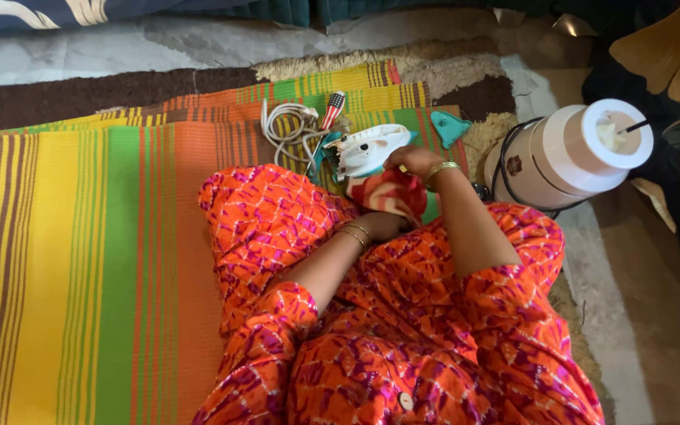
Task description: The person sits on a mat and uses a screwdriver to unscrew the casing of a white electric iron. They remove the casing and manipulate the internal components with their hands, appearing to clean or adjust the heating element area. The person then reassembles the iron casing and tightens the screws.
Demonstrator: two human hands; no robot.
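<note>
Orange and pink patterned cloth [403,346] of the person's clothing fills the lower middle of the head view, covering the folded knees and both arms down to short sleeves. From it the left forearm runs up and to the right, with thin bangles at the wrist, and the left hand [383,226] lies low against the lap, partly tucked under a red, yellow and white rag [391,193]. Its fingers are hidden by the rag, so whether they are clenched or slack cannot be told. The right forearm comes up from the right sleeve, also with a bangle at the wrist, and the right hand [412,160] rests on top of the rag, fingers curled down and pressing on it where it meets the rear end of a clothes iron [367,149].

That iron is white with teal trim and lies on its side on the mat, just beyond the knees, touching the rag. A coiled white cord [289,126] lies just left of it, and its plug [333,109], patterned in red, white and blue, lies at the cord's upper right. A small teal piece [449,126] sits on the mat to the right of the iron.

Under everything lies a striped mat [80,260] in green, yellow, orange and brown. A white mixer base [568,157] lies tipped on its side at the right, well apart from the hands, with a black cable looped round it.
</note>
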